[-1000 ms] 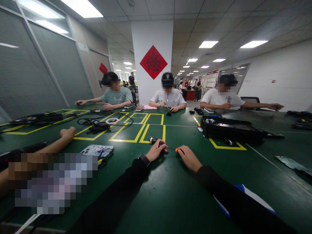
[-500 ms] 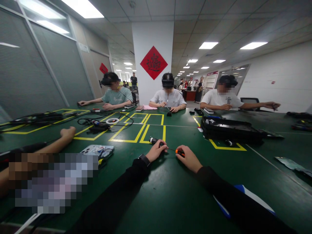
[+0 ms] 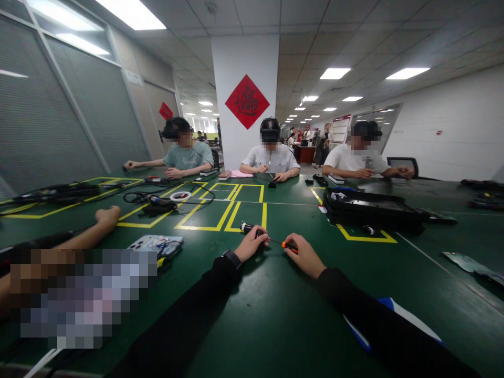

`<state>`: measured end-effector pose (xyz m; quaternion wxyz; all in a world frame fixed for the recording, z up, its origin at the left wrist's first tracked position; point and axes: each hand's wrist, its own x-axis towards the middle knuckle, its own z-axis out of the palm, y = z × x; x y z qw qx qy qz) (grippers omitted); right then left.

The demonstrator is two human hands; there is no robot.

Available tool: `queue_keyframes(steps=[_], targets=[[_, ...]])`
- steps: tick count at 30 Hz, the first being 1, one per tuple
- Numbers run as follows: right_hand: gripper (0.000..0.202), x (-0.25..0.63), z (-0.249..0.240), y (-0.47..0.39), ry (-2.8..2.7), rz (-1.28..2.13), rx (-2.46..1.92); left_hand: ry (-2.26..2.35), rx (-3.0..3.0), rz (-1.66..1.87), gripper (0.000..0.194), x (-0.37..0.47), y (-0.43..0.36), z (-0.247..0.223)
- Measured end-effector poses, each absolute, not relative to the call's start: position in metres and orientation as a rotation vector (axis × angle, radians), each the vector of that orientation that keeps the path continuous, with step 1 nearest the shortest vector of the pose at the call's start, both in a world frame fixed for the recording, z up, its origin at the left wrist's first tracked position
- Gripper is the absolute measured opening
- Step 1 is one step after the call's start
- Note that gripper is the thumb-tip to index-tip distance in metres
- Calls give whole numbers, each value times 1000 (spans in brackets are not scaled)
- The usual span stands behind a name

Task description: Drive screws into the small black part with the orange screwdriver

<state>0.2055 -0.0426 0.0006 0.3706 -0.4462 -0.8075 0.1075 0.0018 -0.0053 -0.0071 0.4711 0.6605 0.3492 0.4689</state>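
Observation:
My left hand (image 3: 249,247) is closed around a black cylindrical part (image 3: 247,227) with a white band, whose far end sticks out past the fingers. In my right hand (image 3: 306,257) is a screwdriver (image 3: 290,247) with an orange and black handle. The screwdriver's thin shaft points left, to the part in my left hand; its tip is hidden by the fingers. Both hands are just above the green table (image 3: 275,315). Behind my right forearm lies a blue and white flat object (image 3: 413,320), partly covered by the sleeve.
A black tray-like housing (image 3: 374,207) stands to the right, with another black cylindrical part (image 3: 370,230) before it. Cables and a white ring (image 3: 180,196) lie left of centre. A co-worker's arm (image 3: 98,226) reaches in from the left; three people sit opposite.
My hands keep nearly the same pose, with the screwdriver still against my left hand's side. Opposite on the right, a person's outstretched arm has drawn inward.

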Motion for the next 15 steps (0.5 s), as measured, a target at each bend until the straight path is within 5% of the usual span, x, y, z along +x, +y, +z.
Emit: queue_keyframes(steps=[15], targets=[[14,207,-1,-42,-2049,357,-1162,908,1583,1145,26,1,-8,-4]])
